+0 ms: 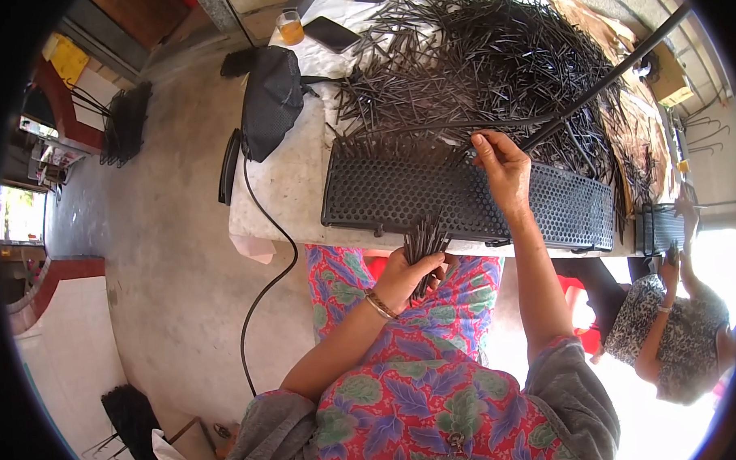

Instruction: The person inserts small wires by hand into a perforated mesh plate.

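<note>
A bundle of thin black sticks (424, 243) stands upright in my left hand (409, 279), which is closed round it in front of the table edge. My right hand (505, 170) is over the middle of a long black rack full of round holes (415, 192). Its thumb and fingertips are pinched together; what is between them is too small to make out. Rows of black sticks (397, 148) stick up along the rack's far left side, close to my right fingertips. Holes show bare across the front and right of the rack.
Behind the rack lies a big loose heap of black sticks (492, 63). A thick black bar (614, 71) crosses over it. To the left are a black fabric bag (272, 99), a cable (285, 233), a phone (333, 34) and a glass of amber drink (290, 27). Another person (671, 333) works at right.
</note>
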A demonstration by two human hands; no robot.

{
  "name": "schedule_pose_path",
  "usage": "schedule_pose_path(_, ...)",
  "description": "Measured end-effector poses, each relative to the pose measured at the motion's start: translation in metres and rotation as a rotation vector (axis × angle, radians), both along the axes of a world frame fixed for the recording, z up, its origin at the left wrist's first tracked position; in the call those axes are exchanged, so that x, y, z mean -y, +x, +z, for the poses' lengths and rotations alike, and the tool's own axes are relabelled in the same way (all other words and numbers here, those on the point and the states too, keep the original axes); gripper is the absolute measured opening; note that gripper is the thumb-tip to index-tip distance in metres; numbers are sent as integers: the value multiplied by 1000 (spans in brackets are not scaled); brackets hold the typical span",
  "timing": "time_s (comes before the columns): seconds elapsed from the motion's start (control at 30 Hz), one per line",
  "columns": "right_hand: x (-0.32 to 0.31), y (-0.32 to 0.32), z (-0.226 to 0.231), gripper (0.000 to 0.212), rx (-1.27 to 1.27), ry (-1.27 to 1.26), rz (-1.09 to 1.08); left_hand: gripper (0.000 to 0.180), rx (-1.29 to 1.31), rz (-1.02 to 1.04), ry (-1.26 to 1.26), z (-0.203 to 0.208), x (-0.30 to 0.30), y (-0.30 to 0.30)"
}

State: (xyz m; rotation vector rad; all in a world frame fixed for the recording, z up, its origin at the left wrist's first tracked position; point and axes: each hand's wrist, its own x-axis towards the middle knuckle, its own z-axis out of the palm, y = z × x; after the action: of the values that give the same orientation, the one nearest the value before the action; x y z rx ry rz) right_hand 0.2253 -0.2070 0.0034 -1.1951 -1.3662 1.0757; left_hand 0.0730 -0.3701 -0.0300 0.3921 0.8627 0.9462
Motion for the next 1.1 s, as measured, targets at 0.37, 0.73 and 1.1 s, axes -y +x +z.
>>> schedule_pose_path(0.37,8,-7,2,13,343,283,72,21,3,25,-31,1,1,-3)
schedule_pose_path(0.73,15,-9,0,13,354,308,23,21,19,21,-36,-3,1,-3)
schedule_pose_path(1.1,23,-11,9,12,416,444,-55,20,39,79,3,5,0,-3)
